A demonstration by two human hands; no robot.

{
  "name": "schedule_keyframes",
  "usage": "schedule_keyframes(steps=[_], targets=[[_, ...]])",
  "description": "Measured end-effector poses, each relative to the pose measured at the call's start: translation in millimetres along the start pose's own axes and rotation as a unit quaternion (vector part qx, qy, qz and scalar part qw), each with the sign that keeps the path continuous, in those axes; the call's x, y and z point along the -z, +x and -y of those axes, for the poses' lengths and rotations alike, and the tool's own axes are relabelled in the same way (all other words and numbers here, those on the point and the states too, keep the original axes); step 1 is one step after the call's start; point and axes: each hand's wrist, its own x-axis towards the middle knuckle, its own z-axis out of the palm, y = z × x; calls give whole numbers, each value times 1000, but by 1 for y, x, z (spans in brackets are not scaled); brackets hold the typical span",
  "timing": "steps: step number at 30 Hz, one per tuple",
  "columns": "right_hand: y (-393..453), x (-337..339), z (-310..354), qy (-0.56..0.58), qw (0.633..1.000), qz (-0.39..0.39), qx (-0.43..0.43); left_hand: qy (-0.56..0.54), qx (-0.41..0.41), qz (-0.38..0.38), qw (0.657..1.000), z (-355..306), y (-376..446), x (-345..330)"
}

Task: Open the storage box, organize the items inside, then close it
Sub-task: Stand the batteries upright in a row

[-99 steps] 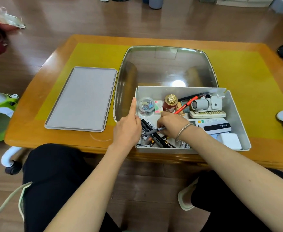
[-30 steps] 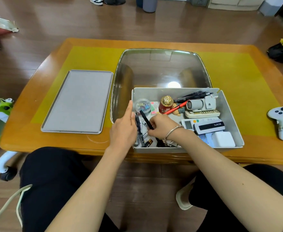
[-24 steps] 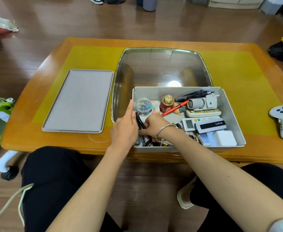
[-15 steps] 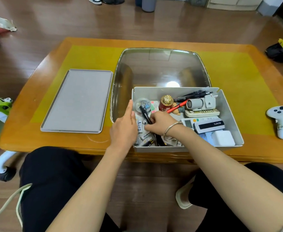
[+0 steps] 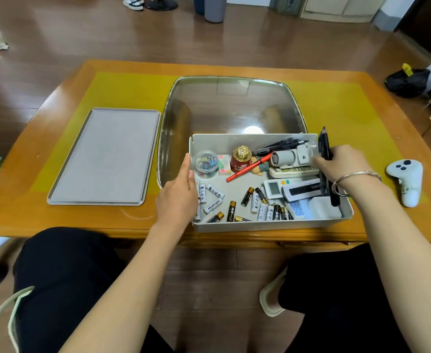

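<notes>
Head view: one wide-angle frame, looked down onto the counter (image 5: 336,103) and the person's lap.
Storage box (image 5: 270,225): seen open at the near edge of the counter, its front wall close to the person's knees.
Lid (image 5: 105,156): laid flat on the counter to the left of the box, apart from it.
Left hand (image 5: 178,194): placed against the left wall of the box, fingers straight and relaxed along the rim; nothing is clasped.
Right hand (image 5: 341,164): raised over the right end of the box, fingers curled round a bundle of black pens (image 5: 325,151) that is held nearly upright; a bracelet is worn at the wrist.
Batteries (image 5: 234,205): scattered loose over the box floor, from the left wall to the middle front.
Round clear tub (image 5: 205,164): stood in the back left corner, coloured clips seen inside.
Red bottle with gold cap (image 5: 241,159): stood upright near the back wall, right of the tub.
Red pen (image 5: 250,167): laid slantwise beside the bottle.
Small white camera (image 5: 292,156): set near the back right, on top of a remote control (image 5: 293,171).
Glass inset (image 5: 232,110): set into the counter behind the box; the box partly overlaps it.
White game controller (image 5: 406,179): laid on the counter to the right of the box, apart from it.
</notes>
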Motion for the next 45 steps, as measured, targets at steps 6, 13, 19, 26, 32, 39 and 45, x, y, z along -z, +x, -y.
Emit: schedule_keyframes(steps=[6, 13, 19, 26, 32, 39, 45], targets=[[-3, -18, -11, -14, 999, -43, -2, 6, -4, 4, 1000, 1, 0, 0], [-2, -26, -10, -22, 999, -38, 3, 2, -4, 3, 1000, 0, -1, 0], [-5, -32, -14, -24, 998, -50, 20, -24, 3, 21, 999, -2, -3, 2], [-11, -31, -5, 37, 994, -38, 96, -56, -19, 92, 994, 0, -5, 10], [-38, -41, 32, 73, 973, 2, 219, -129, -11, 143, 981, 6, -8, 17], [-74, -80, 86, 17, 931, 177, 318, -92, -45, 114, 988, 10, -9, 21], [-73, -108, 127, -13, 918, 238, 317, -117, -61, 139, 982, 17, -9, 25]])
